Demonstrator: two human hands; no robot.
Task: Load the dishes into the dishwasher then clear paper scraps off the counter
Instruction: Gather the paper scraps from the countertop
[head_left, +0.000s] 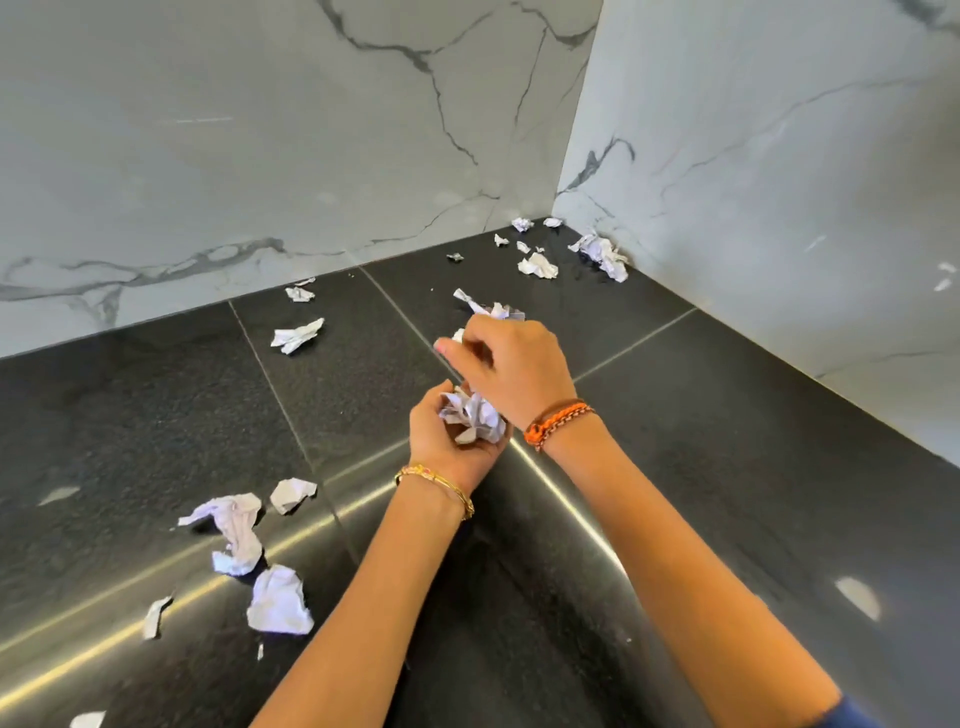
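Our left grip (447, 441) cups a wad of crumpled white paper (472, 415); our right grip (511, 364) pinches another white scrap (491, 310) above the black tiled desk (727, 441), more scraps scattered around

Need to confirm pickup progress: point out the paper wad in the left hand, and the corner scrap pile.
paper wad (474, 415), head view, its crumpled centre.
corner scrap pile (602, 254), head view, its middle.

White grey-veined marble walls (260, 130) meet in a corner; light streaks gloss the dark surface.
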